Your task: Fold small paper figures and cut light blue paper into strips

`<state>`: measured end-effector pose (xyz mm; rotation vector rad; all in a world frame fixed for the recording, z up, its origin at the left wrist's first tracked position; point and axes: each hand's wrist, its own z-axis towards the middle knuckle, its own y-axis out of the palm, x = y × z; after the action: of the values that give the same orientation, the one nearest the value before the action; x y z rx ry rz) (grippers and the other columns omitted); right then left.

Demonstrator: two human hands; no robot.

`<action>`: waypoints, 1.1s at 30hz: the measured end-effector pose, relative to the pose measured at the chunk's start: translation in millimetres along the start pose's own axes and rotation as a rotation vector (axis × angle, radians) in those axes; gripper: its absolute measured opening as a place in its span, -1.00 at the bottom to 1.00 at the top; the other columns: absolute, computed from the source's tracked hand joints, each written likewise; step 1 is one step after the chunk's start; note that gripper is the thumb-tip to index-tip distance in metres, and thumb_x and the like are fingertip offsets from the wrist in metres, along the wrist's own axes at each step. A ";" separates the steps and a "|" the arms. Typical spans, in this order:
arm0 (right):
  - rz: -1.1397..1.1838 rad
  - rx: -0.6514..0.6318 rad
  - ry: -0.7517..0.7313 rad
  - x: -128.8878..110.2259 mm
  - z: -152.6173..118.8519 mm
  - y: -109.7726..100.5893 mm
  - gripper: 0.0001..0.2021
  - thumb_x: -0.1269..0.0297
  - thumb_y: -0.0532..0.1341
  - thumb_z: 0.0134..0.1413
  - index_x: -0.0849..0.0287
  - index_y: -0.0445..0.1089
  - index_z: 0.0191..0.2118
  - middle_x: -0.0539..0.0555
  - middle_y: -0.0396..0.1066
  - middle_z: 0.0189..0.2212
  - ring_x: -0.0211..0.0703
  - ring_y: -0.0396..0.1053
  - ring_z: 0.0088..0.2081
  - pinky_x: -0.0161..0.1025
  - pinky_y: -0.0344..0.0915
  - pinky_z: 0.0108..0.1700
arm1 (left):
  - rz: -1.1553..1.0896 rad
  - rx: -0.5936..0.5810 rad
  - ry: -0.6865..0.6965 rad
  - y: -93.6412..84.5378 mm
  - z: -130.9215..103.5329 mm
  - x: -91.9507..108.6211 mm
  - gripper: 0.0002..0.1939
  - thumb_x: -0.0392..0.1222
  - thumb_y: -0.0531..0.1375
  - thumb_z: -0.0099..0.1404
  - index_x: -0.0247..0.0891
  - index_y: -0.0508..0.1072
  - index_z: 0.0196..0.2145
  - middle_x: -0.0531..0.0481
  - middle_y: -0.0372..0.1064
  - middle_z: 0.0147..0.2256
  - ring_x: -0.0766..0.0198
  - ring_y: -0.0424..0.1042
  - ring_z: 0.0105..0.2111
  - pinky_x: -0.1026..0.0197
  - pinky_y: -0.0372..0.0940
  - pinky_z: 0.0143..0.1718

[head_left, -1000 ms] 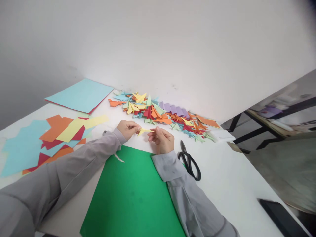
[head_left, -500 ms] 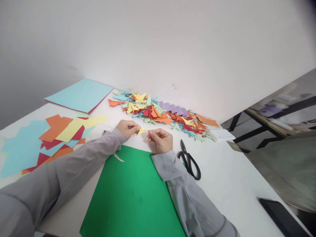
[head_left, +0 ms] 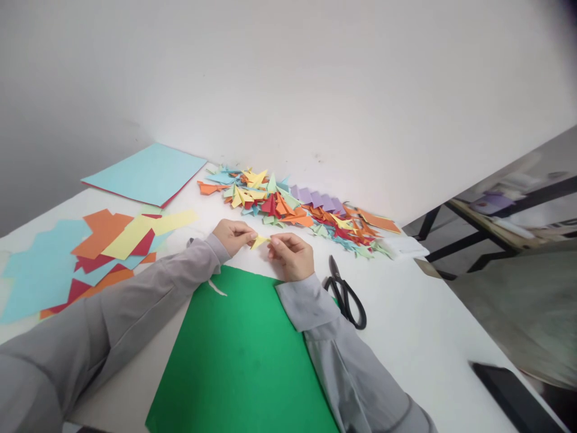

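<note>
Yellow paper (head_left: 260,242) bridges left hand (head_left: 233,237) and right hand (head_left: 294,257), both hands pinching its ends

yellow piece (head_left: 259,242): matt paper | green sheet (head_left: 243,355): smooth, matt | sleeves (head_left: 148,307): matt cloth | scissors (head_left: 337,279): metal blades

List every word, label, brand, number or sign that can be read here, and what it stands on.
No text is readable.
Dark marks by the shelf at far right: possibly lettering, too blurred to read.
Yellow folded paper, green sheet, scissors: no lettering visible.
</note>
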<state>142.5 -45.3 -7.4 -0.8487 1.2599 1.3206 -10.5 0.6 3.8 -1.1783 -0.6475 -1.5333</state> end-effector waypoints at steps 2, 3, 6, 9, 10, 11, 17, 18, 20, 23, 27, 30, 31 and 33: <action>-0.052 -0.027 0.013 -1.3 -1.8 2.9 -0.76 0.22 0.37 -0.36 0.20 0.40 -0.48 -0.08 0.38 -0.70 -0.35 0.26 -0.71 -0.37 0.22 -0.64 | 0.044 -0.041 0.050 0.3 -1.5 2.6 -0.86 -0.25 0.17 -0.01 -0.36 0.48 -0.61 0.01 0.36 -0.63 0.39 0.33 -0.60 0.35 0.24 -0.53; -0.088 -0.041 0.022 -1.9 -2.8 4.2 -0.77 0.23 0.37 -0.38 0.20 0.40 -0.49 -0.07 0.38 -0.72 -0.35 0.26 -0.71 -0.37 0.22 -0.64 | 0.064 -0.058 0.070 0.5 -2.2 3.6 -0.86 -0.26 0.17 0.00 -0.36 0.48 -0.60 0.01 0.36 -0.63 0.40 0.32 -0.60 0.35 0.22 -0.54; -0.169 -0.063 0.032 -2.6 -5.0 6.7 -0.80 0.21 0.36 -0.36 0.22 0.40 -0.57 -0.04 0.38 -0.74 -0.34 0.27 -0.70 -0.36 0.22 -0.62 | 0.078 -0.097 0.077 1.0 -3.4 3.8 -0.85 -0.24 0.17 0.00 -0.36 0.48 -0.60 0.01 0.34 -0.63 0.40 0.30 -0.59 0.35 0.19 -0.54; -0.186 -0.040 -0.013 -2.4 -5.5 7.2 -0.81 0.21 0.36 -0.35 0.21 0.42 -0.58 -0.05 0.37 -0.74 -0.34 0.27 -0.70 -0.35 0.23 -0.61 | -0.014 -0.114 -0.007 1.1 -2.3 -1.0 -0.81 -0.19 0.16 0.01 -0.36 0.47 -0.61 0.01 0.34 -0.63 0.39 0.30 -0.59 0.34 0.21 -0.52; -0.191 -0.029 -0.031 -2.4 -5.4 7.3 -0.82 0.22 0.36 -0.35 0.20 0.42 -0.58 -0.05 0.37 -0.74 -0.34 0.26 -0.70 -0.35 0.23 -0.61 | -0.055 -0.113 -0.036 1.1 -1.6 -3.0 -0.78 -0.16 0.14 0.02 -0.36 0.47 -0.61 0.01 0.34 -0.63 0.38 0.30 -0.58 0.33 0.21 -0.52; -0.195 -0.019 -0.045 -2.5 -5.4 7.5 -0.83 0.22 0.36 -0.35 0.20 0.43 -0.58 -0.05 0.37 -0.75 -0.34 0.26 -0.70 -0.35 0.23 -0.61 | -0.092 -0.110 -0.056 1.1 -0.9 -4.9 -0.77 -0.15 0.13 0.03 -0.37 0.47 -0.60 0.01 0.34 -0.63 0.38 0.30 -0.58 0.33 0.21 -0.52; -0.208 0.017 -0.079 -4.1 -5.6 9.2 -0.84 0.23 0.36 -0.36 0.18 0.44 -0.58 -0.05 0.36 -0.75 -0.32 0.25 -0.69 -0.33 0.22 -0.61 | -0.104 -0.095 -0.034 1.0 -0.9 -4.3 -0.80 -0.15 0.17 0.00 -0.37 0.48 -0.56 0.01 0.35 -0.61 0.38 0.30 -0.58 0.32 0.22 -0.51; -0.210 0.020 -0.082 -4.2 -5.5 9.3 -0.84 0.22 0.36 -0.36 0.18 0.44 -0.59 -0.05 0.36 -0.75 -0.32 0.25 -0.69 -0.33 0.21 -0.61 | -0.081 -0.095 -0.016 1.0 -1.4 -2.8 -0.82 -0.17 0.18 -0.01 -0.37 0.49 -0.56 0.01 0.36 -0.60 0.38 0.30 -0.57 0.32 0.22 -0.50; -0.215 0.020 -0.082 -3.9 -5.2 9.0 -0.84 0.22 0.36 -0.36 0.19 0.44 -0.59 -0.05 0.36 -0.75 -0.32 0.25 -0.69 -0.34 0.21 -0.61 | -0.032 -0.098 0.012 1.2 -2.5 -0.7 -0.85 -0.20 0.19 -0.01 -0.36 0.49 -0.55 0.00 0.36 -0.59 0.38 0.31 -0.56 0.33 0.22 -0.49; -0.229 0.003 -0.078 -2.3 -4.6 7.2 -0.83 0.22 0.35 -0.34 0.20 0.43 -0.58 -0.05 0.36 -0.74 -0.33 0.26 -0.68 -0.34 0.22 -0.60 | 0.026 -0.104 0.028 1.8 -3.7 -0.3 -0.84 -0.23 0.15 0.03 -0.38 0.49 -0.53 -0.01 0.36 -0.58 0.38 0.33 -0.55 0.33 0.23 -0.49; -0.279 -0.031 -0.084 -0.1 -4.7 4.7 -0.82 0.20 0.34 -0.30 0.20 0.40 -0.58 -0.05 0.36 -0.73 -0.34 0.25 -0.68 -0.36 0.21 -0.59 | 0.091 -0.111 0.086 2.3 -5.0 -0.9 -0.83 -0.26 0.12 0.05 -0.38 0.48 -0.54 -0.01 0.34 -0.59 0.38 0.32 -0.56 0.33 0.23 -0.50; -0.298 -0.049 -0.081 0.5 -5.1 4.1 -0.80 0.18 0.33 -0.28 0.21 0.38 -0.59 -0.06 0.35 -0.73 -0.34 0.25 -0.69 -0.36 0.20 -0.60 | 0.117 -0.122 0.132 1.6 -5.0 -0.5 -0.84 -0.27 0.12 0.05 -0.36 0.47 -0.56 0.01 0.33 -0.60 0.39 0.31 -0.56 0.35 0.21 -0.50; -0.294 -0.051 -0.079 0.6 -5.1 4.2 -0.79 0.17 0.33 -0.28 0.21 0.38 -0.59 -0.06 0.35 -0.73 -0.35 0.25 -0.69 -0.36 0.20 -0.60 | 0.115 -0.127 0.136 1.3 -4.8 -0.4 -0.84 -0.27 0.12 0.06 -0.36 0.47 -0.56 0.01 0.33 -0.60 0.39 0.31 -0.56 0.35 0.21 -0.50; -0.277 -0.046 -0.081 0.5 -4.8 4.4 -0.79 0.17 0.33 -0.28 0.21 0.38 -0.59 -0.06 0.34 -0.74 -0.35 0.24 -0.69 -0.36 0.19 -0.61 | 0.098 -0.134 0.126 0.9 -4.1 -0.7 -0.84 -0.25 0.13 0.06 -0.36 0.48 -0.54 0.01 0.34 -0.59 0.39 0.32 -0.56 0.34 0.22 -0.50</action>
<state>137.3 -49.3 -7.8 -0.9555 1.0115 1.1526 -11.1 -3.0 1.5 -1.1842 -0.4026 -1.5722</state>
